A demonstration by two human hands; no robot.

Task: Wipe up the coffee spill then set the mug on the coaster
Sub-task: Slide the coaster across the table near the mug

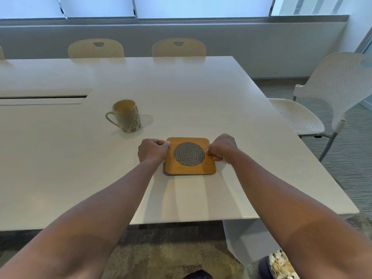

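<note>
A square wooden coaster [208,168] with a round woven centre lies flat on the white table [201,101], near its front right part. My left hand [152,151] pinches the coaster's left edge. My right hand [221,149] pinches its right edge. A cream mug [126,115] with a leaf pattern stands upright behind and to the left of the coaster, handle pointing left, with light brown coffee inside. I see no spill and no cloth on the table.
A white perforated chair [322,97] stands at the table's right side. Two beige chairs [179,48] are pushed in along the far edge. A cable slot [42,97] is set into the table at the left.
</note>
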